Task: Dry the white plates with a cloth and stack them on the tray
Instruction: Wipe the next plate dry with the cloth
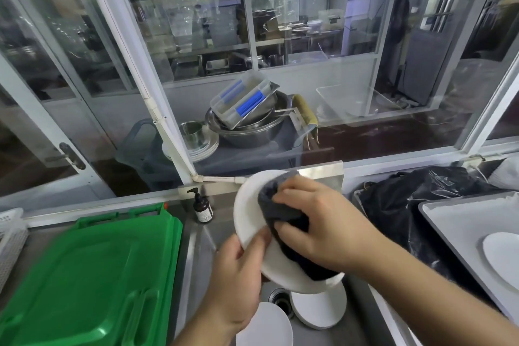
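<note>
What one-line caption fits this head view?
Left hand holds a white plate while right hand wipes it with a dark cloth.

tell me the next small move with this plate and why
Probably keep rubbing the cloth across the plate: the right hand presses it on the face while the left hand grips the rim, over the sink, not the tray.
</note>
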{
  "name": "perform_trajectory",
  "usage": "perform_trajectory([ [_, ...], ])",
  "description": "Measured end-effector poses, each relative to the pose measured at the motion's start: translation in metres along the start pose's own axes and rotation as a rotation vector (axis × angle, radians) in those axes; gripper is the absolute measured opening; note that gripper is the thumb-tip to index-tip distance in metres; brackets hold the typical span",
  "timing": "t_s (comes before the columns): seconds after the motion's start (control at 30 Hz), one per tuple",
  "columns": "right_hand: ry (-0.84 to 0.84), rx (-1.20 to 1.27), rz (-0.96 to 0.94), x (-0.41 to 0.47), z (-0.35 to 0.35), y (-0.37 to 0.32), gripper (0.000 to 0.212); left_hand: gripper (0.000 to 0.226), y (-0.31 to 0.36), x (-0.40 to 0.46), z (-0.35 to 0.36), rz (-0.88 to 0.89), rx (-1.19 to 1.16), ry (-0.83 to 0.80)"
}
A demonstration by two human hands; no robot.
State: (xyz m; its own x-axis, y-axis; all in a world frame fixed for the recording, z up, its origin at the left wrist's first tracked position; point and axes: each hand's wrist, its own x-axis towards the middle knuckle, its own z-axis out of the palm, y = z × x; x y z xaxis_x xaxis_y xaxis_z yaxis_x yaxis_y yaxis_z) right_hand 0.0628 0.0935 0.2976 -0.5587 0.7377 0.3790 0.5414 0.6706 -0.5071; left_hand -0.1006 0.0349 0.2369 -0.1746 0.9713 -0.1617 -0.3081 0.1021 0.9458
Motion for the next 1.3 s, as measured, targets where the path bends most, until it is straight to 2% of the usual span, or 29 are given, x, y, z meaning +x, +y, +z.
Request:
perform_trajectory([
  [0.17, 0.023, -0.081, -0.057, 0.030, -0.014, 0.007, 0.031, 0.037, 0.006, -0.005, -0.008, 0.128, 0.229, -0.092],
  [0.23, 0.058, -0.055, -0.025, 0.041, -0.016, 0.011, 0.024, 0.031, 0.007, -0.009, -0.009, 0.172, 0.286, -0.128],
  [0.33, 0.094, -0.013, 0.075, 0.052, -0.020, 0.025, 0.015, 0.026, 0.010, -0.012, -0.012, 0.166, 0.257, -0.123],
  [0.43, 0.118, -0.011, 0.192, 0.052, -0.018, 0.037, 0.007, 0.041, 0.013, -0.012, -0.012, 0.171, 0.219, -0.091],
  [0.73, 0.186, 0.122, 0.552, 0.023, -0.009, 0.056, 0.019, 0.045, 0.008, -0.008, -0.016, 0.164, 0.122, -0.006],
  [0.87, 0.205, 0.219, 0.678, 0.005, -0.001, 0.055, 0.018, 0.032, 0.014, -0.003, -0.013, 0.226, 0.101, 0.005],
  [0.93, 0.202, 0.220, 0.694, -0.005, 0.004, 0.050, 0.015, 0.019, 0.019, -0.002, -0.010, 0.276, 0.146, 0.007],
  [1.0, 0.169, 0.141, 0.660, -0.015, 0.009, 0.043, 0.010, 0.023, 0.023, -0.001, -0.008, 0.316, 0.223, 0.017],
  [1.13, 0.019, -0.001, 0.579, -0.025, 0.016, 0.029, 0.020, 0.022, 0.026, 0.005, -0.014, 0.332, 0.377, 0.047],
  [1.2, -0.011, 0.106, 0.594, -0.026, 0.013, 0.026, 0.019, 0.029, 0.028, 0.008, -0.017, 0.323, 0.448, 0.035],
  [1.27, 0.071, 0.334, 0.661, -0.023, 0.009, 0.022, 0.013, 0.030, 0.033, 0.009, -0.019, 0.350, 0.544, 0.008],
  [1.3, 0.131, 0.480, 0.708, -0.021, 0.007, 0.020, 0.010, 0.039, 0.033, 0.010, -0.020, 0.374, 0.610, 0.002],
])
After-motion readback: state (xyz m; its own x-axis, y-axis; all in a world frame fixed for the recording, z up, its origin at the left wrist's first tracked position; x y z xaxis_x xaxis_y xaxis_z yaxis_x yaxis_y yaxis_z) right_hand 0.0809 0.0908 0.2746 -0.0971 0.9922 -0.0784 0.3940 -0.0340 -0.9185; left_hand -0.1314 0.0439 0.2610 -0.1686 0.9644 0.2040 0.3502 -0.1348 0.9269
